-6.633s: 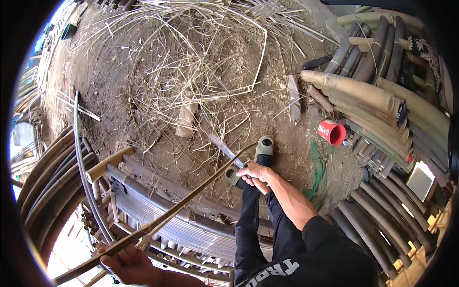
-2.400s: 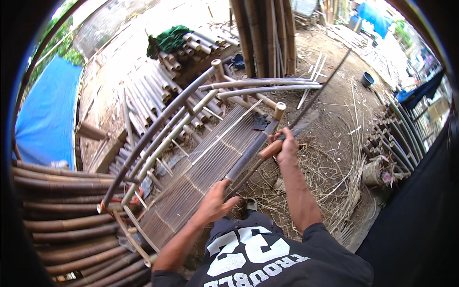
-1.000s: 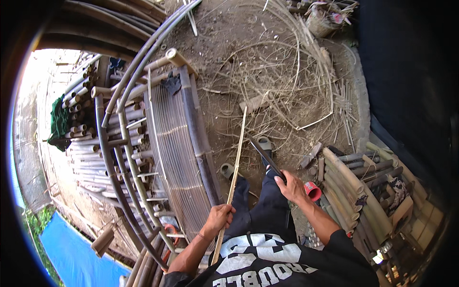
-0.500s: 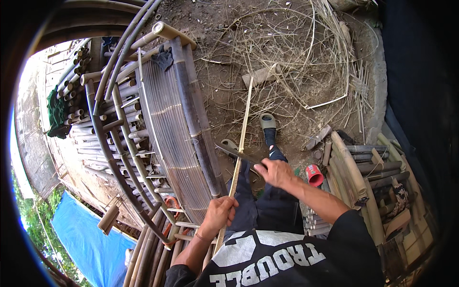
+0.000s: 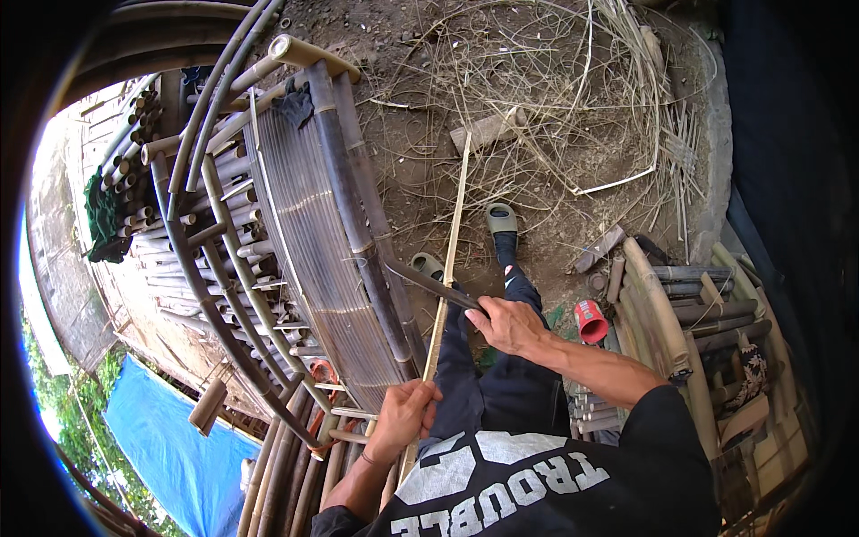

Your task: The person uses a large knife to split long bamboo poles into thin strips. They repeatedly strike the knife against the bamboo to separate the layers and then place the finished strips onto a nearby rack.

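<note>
A long, thin bamboo strip (image 5: 456, 219) runs lengthwise in front of me, from near my waist out over the ground. My left hand (image 5: 407, 415) is closed round its lower part, just above my lap. With my right hand (image 5: 514, 328) I grip a knife whose dark blade (image 5: 422, 280) points to the left. The blade lies across the strip, a little below the strip's middle. Most of the knife's handle is hidden inside my right fist. The strip's far end comes close to a short bamboo piece (image 5: 488, 131) on the ground.
Tangled thin bamboo shavings (image 5: 573, 98) cover the soil ahead. Along my left stands a bamboo bench with a slatted top (image 5: 313, 206), beside stacked poles. A red cup (image 5: 591, 322) and a bamboo rack (image 5: 658, 304) are at my right. My sandalled foot (image 5: 502, 219) rests ahead.
My right hand has come slightly down and left, and more of the blade now reaches past the strip's left side. The left hand keeps its hold on the bamboo strip, nearly unmoved.
</note>
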The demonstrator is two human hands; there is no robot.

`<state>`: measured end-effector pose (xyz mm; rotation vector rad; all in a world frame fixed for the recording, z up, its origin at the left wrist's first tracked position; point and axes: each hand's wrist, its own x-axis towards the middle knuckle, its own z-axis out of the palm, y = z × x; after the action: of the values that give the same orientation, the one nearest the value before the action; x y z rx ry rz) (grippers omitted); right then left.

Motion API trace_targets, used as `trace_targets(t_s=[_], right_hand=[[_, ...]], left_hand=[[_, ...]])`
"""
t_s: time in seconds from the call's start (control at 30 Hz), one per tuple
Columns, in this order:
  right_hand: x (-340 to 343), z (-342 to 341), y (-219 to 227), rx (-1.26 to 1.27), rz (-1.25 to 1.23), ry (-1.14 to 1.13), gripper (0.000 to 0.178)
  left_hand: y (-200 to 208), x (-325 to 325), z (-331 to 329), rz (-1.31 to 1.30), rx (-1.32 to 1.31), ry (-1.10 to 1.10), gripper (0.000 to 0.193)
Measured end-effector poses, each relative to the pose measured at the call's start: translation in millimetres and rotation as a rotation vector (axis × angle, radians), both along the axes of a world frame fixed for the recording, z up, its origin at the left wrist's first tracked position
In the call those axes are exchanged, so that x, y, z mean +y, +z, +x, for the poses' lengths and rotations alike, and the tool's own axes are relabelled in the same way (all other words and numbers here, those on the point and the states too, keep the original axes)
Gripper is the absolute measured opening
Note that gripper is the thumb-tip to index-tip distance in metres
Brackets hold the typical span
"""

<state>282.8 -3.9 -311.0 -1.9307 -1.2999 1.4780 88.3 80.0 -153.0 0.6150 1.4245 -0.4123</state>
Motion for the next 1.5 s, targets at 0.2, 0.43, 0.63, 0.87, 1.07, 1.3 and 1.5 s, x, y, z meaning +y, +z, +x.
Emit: trace_targets(t_s=[0.2, 0.43, 0.63, 0.87, 1.07, 1.3, 1.5], right_hand=[[6, 14, 33, 0.191, 0.009, 0.129, 0.048], [11, 6, -26, -0.116, 0.216, 0.082, 0.045], [5, 0, 14, 0.113, 0.232, 0.198, 0.045], [22, 35, -78, -0.24, -0.088, -0.002, 0.057], [44, 34, -46, 0.407, -0.283, -0.655, 0.06], [105, 20, 8, 0.508, 0.011, -1.116, 0.038], [120, -3, 108, 0.67, 0.152, -1.013, 0.028]], left_hand=[[4, 6, 17, -0.029, 0.004, 0.007, 0.033], [2, 3, 8, -0.01, 0.007, 0.021, 0.034], [3, 4, 7, -0.025, 0.021, 0.03, 0.034], [2, 3, 5, -0.002, 0.017, 0.023, 0.035], [37, -15, -17, 0.029, -0.048, 0.001, 0.038], [96, -52, -64, 0.627, 0.161, -0.586, 0.028], [90, -43, -111, 0.759, -0.285, -0.481, 0.041]])
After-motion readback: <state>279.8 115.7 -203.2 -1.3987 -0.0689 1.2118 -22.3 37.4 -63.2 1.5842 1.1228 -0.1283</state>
